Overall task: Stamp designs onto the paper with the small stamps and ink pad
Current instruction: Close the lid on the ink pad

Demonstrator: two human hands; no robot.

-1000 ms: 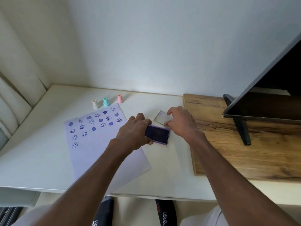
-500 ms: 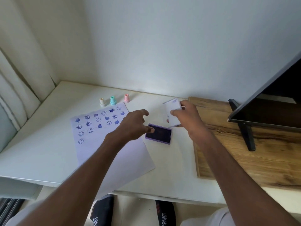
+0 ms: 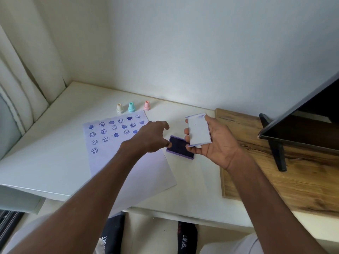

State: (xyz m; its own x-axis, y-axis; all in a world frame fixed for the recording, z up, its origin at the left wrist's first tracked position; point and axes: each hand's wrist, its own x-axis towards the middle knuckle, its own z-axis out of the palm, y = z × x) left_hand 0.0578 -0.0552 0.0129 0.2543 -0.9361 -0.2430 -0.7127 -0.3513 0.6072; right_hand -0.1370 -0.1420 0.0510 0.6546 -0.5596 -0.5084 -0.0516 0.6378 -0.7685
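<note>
- A white counter (image 3: pixel 55 158) fills the lower frame, against a pale wall, with a curtain (image 3: pixel 22 85) at the upper left.
- A wooden board (image 3: pixel 302 180) at the right carries a dark screen (image 3: pixel 311 114).
- The paper (image 3: pixel 128 167), left of centre, shows blue hearts and smileys; three small stamps (image 3: pixel 131 107) stand just above it.
- The uncovered ink pad (image 3: pixel 180 147) lies at centre.
- The left hand (image 3: pixel 150 136) has its fingers spread and empty, with the thumb at the pad's edge.
- The right hand (image 3: pixel 218 142) has its fingers closed around the white lid (image 3: pixel 199 131).

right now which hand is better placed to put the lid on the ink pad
Right. The right hand holds the clear rectangular lid just above the open purple ink pad. The left hand holds nothing and its thumb rests at the pad's left edge, well placed to steady it.
</note>
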